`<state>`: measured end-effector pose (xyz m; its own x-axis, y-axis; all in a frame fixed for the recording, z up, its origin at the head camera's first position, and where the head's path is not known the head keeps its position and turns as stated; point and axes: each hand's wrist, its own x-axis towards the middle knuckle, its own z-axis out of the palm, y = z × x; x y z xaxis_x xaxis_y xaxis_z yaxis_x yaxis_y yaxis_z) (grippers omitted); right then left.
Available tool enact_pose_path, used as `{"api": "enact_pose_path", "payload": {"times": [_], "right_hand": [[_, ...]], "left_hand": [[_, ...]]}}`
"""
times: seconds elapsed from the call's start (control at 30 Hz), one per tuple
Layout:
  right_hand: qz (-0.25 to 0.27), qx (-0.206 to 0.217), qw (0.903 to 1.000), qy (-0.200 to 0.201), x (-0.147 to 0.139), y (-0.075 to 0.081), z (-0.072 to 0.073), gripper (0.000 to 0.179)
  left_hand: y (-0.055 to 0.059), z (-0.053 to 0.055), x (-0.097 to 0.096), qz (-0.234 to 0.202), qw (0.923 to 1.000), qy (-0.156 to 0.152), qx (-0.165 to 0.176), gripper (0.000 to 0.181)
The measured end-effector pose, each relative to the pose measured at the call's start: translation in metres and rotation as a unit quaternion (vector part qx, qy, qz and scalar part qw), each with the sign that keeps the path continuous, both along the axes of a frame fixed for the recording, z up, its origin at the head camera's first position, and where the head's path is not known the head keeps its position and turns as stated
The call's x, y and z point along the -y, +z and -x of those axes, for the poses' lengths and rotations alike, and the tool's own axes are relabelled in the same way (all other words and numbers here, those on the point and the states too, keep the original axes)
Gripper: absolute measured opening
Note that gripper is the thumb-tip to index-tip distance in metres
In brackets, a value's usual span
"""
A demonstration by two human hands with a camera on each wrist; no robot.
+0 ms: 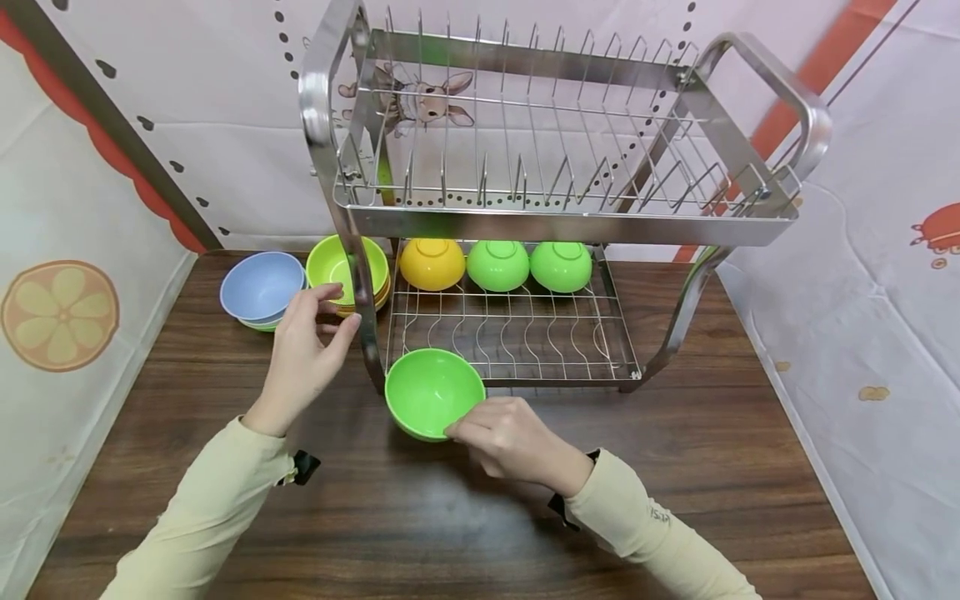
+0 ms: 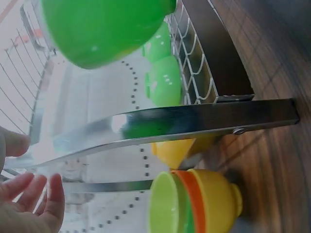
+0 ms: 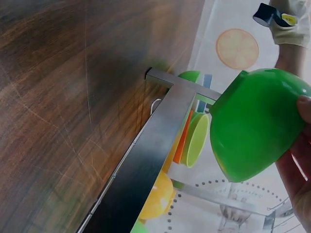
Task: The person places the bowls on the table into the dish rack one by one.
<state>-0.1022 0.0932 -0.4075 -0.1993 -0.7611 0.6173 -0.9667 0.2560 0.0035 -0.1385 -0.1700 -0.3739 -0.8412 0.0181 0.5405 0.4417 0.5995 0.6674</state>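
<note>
A green bowl (image 1: 435, 393), seen also as a green bowl (image 3: 260, 124) in the right wrist view, is held off the table before the rack's front left corner. My right hand (image 1: 517, 442) pinches its rim at the lower right. My left hand (image 1: 307, 350) is beside the rack's left leg, near a stack of bowls topped by a lime bowl (image 1: 326, 265). Its thumb and fingers are apart with nothing between them. On the dish rack's lower shelf (image 1: 525, 333), a yellow bowl (image 1: 432, 265) and two green bowls (image 1: 498, 267) sit upside down in a row at the back.
A blue bowl (image 1: 262, 286) tops another stack at the far left. The rack's upper tier (image 1: 555, 225) overhangs the lower shelf, with upright wire dividers. Its curved right leg (image 1: 686, 312) stands on the brown wooden table (image 1: 750, 433). Printed cloth surrounds the table's back and sides.
</note>
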Motion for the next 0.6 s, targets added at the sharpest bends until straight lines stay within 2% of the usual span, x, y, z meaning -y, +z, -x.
{"api": "enact_pose_path", "payload": {"times": [0.13,0.23,0.4,0.5,0.6], "right_hand": [[0.018,0.022,0.9996,-0.003,0.000,0.000,0.002,0.006],[0.028,0.033,0.9990,-0.004,0.000,0.000,0.004,0.006],[0.051,0.063,0.9967,-0.001,0.001,-0.001,0.009,0.012],[0.080,0.111,0.9906,-0.002,0.003,-0.004,0.013,0.011],[0.118,0.186,0.9755,-0.004,0.005,-0.008,0.018,0.010]], "left_hand": [[-0.006,0.007,-0.002,-0.010,0.9994,-0.011,0.032,0.038],[-0.011,0.011,-0.005,-0.004,0.9992,-0.010,0.040,0.036],[-0.014,0.013,-0.008,0.005,0.9989,0.009,0.046,0.033],[-0.014,0.014,-0.008,0.003,0.9984,0.016,0.055,0.031],[-0.013,0.015,-0.007,0.003,0.9981,0.016,0.060,0.029]]}}
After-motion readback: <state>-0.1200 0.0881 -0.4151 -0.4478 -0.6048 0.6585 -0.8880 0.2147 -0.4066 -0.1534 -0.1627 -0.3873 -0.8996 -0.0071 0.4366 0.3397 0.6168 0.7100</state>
